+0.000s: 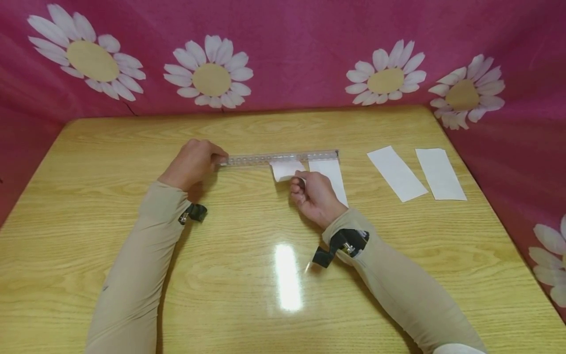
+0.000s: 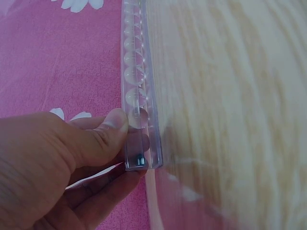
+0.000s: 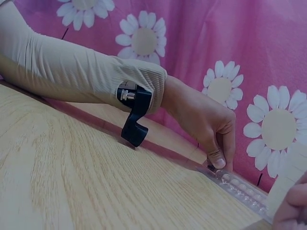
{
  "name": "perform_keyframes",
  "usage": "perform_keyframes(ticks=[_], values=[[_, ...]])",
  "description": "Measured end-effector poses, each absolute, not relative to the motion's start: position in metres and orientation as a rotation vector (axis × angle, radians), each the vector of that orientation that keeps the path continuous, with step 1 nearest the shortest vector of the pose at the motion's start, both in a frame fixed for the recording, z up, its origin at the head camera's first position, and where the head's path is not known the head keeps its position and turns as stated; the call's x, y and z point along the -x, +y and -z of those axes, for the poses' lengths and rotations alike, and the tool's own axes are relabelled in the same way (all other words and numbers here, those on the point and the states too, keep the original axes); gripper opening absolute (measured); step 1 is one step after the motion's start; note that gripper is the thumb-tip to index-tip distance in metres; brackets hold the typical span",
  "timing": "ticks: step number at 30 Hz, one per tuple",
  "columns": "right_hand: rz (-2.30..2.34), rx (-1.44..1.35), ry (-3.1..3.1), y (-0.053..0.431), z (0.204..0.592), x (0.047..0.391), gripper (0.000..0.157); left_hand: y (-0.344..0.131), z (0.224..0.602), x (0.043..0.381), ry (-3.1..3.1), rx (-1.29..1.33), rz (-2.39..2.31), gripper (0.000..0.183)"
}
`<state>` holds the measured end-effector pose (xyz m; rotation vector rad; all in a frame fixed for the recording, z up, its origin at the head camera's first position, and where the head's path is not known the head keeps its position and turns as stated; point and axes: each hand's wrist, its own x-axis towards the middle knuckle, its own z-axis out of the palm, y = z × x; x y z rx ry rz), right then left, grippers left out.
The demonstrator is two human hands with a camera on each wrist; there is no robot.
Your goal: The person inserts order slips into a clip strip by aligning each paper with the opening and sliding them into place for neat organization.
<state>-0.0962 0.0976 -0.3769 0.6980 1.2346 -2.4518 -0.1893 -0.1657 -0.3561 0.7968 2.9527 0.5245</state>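
Tan sleeves point(image 1: 126, 280) enter at lower left and lower right of the head view, over the counter point(image 1: 239, 280). Left hand point(image 1: 193, 162): fingers toward centre, grip pinching the left end of the clear ruler point(image 1: 252, 160), which spans mid-frame. Right hand point(image 1: 317, 197): angled up and left, grip pinching a curled slip point(image 1: 284, 170) at the ruler's lower edge. A second slip point(image 1: 330, 179) descends from the ruler's right end; two further slips point(image 1: 397, 173) lie at right.

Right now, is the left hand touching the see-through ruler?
Touching. The left wrist view shows the left hand pinching the clear ruler near one end.
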Motion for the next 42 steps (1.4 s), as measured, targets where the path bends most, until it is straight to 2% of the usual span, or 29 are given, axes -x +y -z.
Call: perform_keyframes(ticks=[3,10,15,20,42], values=[[2.444,-0.704,1.24,0.0973,0.377,0.0967,0.049,-0.165,0.3548,0.189,2.951,-0.781,-0.511,0.024],[2.444,-0.735,1.164,0.0966,0.3772,0.0999,0.067,-0.1649,0.3534,0.1885,2.947,-0.773,-0.511,0.025],[2.412,-0.716,1.157,0.0965,0.3766,0.1013,0.063,-0.165,0.3539,0.1881,2.947,-0.769,-0.515,0.027],[2.422,-0.701,1.148,0.0962,0.376,0.1031,0.067,-0.1649,0.3544,0.1876,2.954,-0.77,-0.517,0.023],[2.465,-0.71,1.164,0.1015,0.3772,0.102,0.049,-0.1636,0.3558,0.1889,2.96,-0.782,-0.519,0.019]])
